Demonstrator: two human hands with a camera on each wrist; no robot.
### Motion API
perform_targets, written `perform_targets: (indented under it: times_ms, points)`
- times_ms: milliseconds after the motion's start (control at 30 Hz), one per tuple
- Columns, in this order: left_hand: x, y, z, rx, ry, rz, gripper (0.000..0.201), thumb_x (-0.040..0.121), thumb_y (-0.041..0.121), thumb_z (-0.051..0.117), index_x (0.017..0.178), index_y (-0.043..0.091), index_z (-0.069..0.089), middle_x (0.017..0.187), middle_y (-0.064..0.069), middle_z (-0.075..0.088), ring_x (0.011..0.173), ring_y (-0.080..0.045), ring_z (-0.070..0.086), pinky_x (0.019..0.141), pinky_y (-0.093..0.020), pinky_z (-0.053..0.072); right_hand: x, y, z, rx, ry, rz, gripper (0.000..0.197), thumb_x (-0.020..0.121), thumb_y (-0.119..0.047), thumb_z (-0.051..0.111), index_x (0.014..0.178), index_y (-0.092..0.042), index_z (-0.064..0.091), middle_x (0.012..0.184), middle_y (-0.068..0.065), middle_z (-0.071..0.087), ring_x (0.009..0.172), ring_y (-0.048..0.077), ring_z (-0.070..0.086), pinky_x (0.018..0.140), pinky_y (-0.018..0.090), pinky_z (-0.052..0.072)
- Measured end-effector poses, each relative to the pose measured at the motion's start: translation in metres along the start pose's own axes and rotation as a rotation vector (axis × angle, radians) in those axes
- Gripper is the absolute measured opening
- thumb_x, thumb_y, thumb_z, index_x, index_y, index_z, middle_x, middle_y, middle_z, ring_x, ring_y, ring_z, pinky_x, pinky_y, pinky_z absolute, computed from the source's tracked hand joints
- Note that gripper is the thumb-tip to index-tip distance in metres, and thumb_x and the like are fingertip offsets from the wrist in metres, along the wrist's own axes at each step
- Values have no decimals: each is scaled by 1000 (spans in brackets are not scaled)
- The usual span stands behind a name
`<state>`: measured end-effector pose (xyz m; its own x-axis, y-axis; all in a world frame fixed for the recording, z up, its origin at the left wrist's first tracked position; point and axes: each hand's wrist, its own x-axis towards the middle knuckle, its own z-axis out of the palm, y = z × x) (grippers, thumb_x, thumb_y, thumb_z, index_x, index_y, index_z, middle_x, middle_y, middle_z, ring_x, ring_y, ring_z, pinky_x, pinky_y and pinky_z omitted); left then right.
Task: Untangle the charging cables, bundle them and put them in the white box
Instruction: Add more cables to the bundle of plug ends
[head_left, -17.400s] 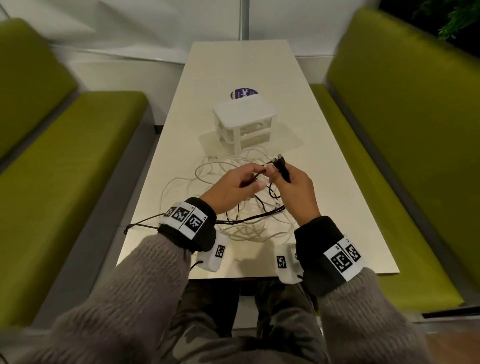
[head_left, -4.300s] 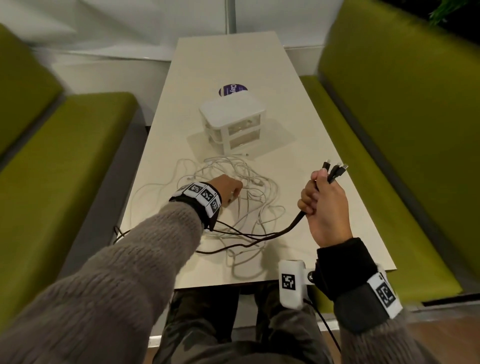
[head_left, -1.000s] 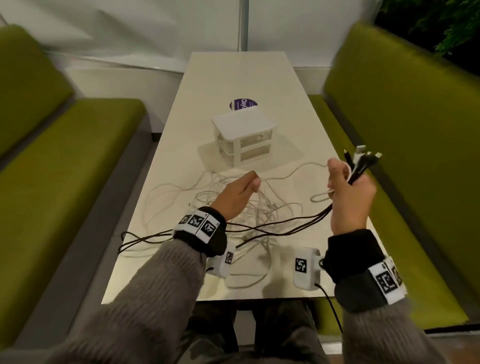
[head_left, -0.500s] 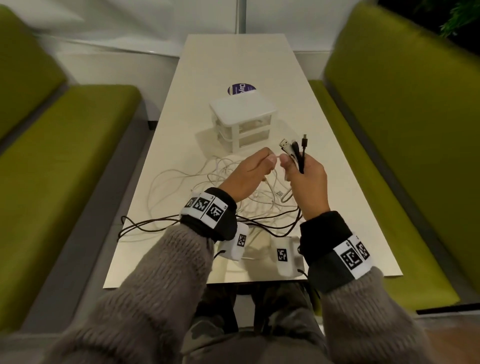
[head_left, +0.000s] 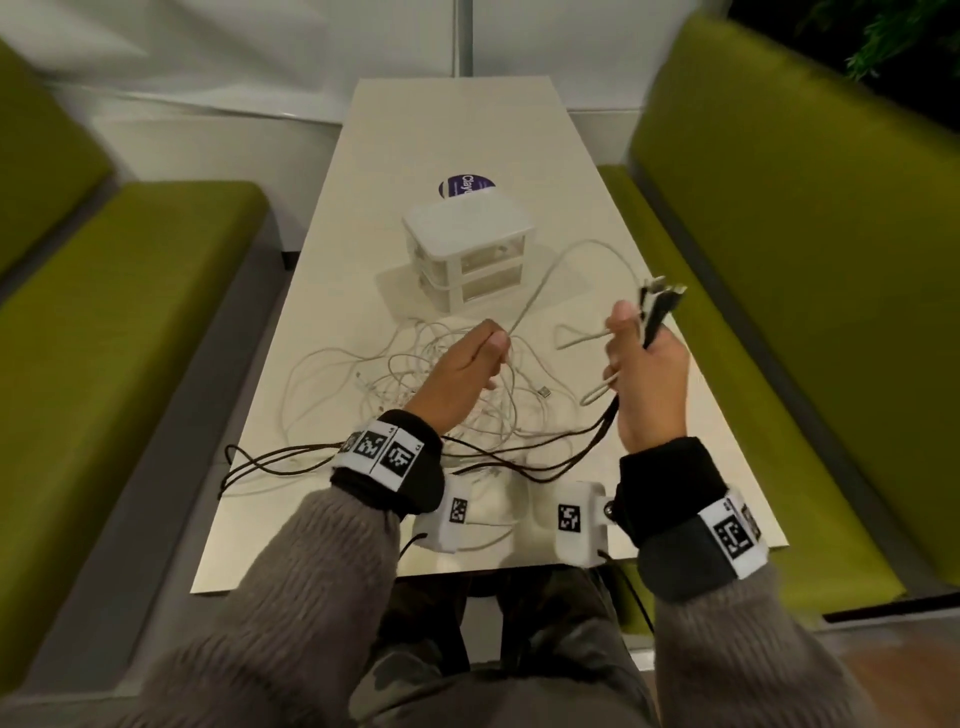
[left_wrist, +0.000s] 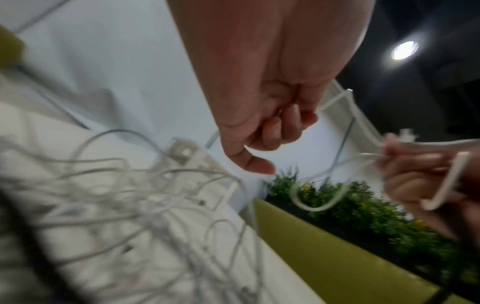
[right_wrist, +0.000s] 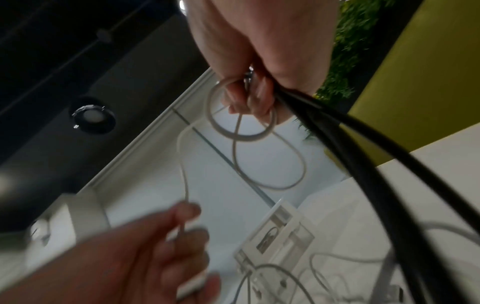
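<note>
left fingers (head_left: 496, 345) pinch white cable (head_left: 545, 280); right fingers (head_left: 621, 332) grip black cables (head_left: 550, 452).

From my head view, the white plastic drawer box (head_left: 467, 249) covers part of the round purple sticker (head_left: 460, 186), so I can't read its lettering. My left wrist feed smears the loose white cable tangle (left_wrist: 135, 205); I can't count strands or identify plugs.
</note>
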<state>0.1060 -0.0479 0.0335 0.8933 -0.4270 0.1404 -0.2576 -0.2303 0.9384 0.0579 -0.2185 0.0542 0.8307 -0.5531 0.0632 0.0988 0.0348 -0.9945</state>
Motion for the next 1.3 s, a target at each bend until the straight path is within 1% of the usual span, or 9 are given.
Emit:
perform_targets:
  times_ms: [133, 400, 533, 667, 800, 933, 1033, 1200, 1300]
  points:
    - [-1, 23, 21, 53, -1, 93, 30, 100, 32, 32, 71, 30, 40, 67, 6, 40, 64, -11, 39, 66, -30, 36, -14, 2, 14, 9, -137, 19, 41, 93, -32, 60, 93, 10, 61, 54, -6, 44, 48, 7, 37, 46, 16, 33]
    - [-17, 31, 29, 234, 2, 69, 31, 98, 43, 33, 118, 23, 46, 72, -3, 59, 59, -10, 50, 63, -26, 40, -27, -6, 15, 220, -294, 142, 23, 91, -28, 61, 86, -7, 68, 53, -3, 39, 49, 6, 34, 48, 17, 30]
    - [-26, 28, 14, 315, -24, 118, 32, 99, 34, 38, 83, 17, 60, 61, 7, 52, 51, 0, 43, 56, -18, 36, -28, -6, 7, 99, -349, 133, 39, 82, -49, 56, 84, -11, 69, 47, -7, 40, 44, 7, 33, 45, 17, 26]
    - [-42, 11, -44, 44, 77, -27, 24, 93, 30, 45, 73, 19, 55, 71, 17, 55, 65, 5, 51, 68, -16, 45, -16, -7, -6, 57, -227, 142, 51, 88, -55, 46, 83, -9, 67, 47, -8, 40, 43, 6, 30, 41, 17, 24]
    - [-81, -9, -133, -13, 482, -209, 24, 92, 1, 42, 80, 17, 56, 62, 15, 61, 51, 6, 55, 52, -8, 47, -6, -7, -20, 122, -62, 159, 43, 98, -45, 44, 76, -11, 61, 48, -9, 43, 42, 3, 33, 39, 15, 27]
    - [-128, -25, -205, 100, 638, -472, 39, 100, 20, 38, 68, 17, 62, 57, -1, 53, 54, -9, 49, 53, -12, 47, -7, -8, -18, 274, -4, 201, 37, 101, -41, 41, 72, -18, 48, 48, -10, 42, 42, 3, 33, 40, 16, 26]
    - [-150, -63, -257, 257, 700, -712, 35, 100, 25, 37, 92, 10, 67, 49, -1, 47, 46, -11, 46, 51, -22, 47, -12, -11, -8, 354, 19, 200, 38, 102, -41, 38, 72, -19, 44, 47, -10, 39, 43, 5, 31, 40, 17, 24]
    - [-155, -77, -263, 867, 452, -1122, 51, 90, 22, 58, 130, -6, 42, 127, -32, 46, 119, -45, 44, 100, -50, 35, -10, -20, -9, 466, 90, 197, 40, 101, -45, 39, 70, -19, 44, 48, -9, 37, 44, 7, 29, 42, 20, 22]
    - [-128, -38, -213, 1053, 269, -1018, 88, 82, 40, 66, 146, 6, 15, 146, -27, 26, 135, -43, 24, 110, -53, 25, -15, -26, 0, 514, 63, 204, 42, 101, -47, 36, 69, -20, 43, 49, -7, 39, 44, 8, 30, 43, 21, 22]
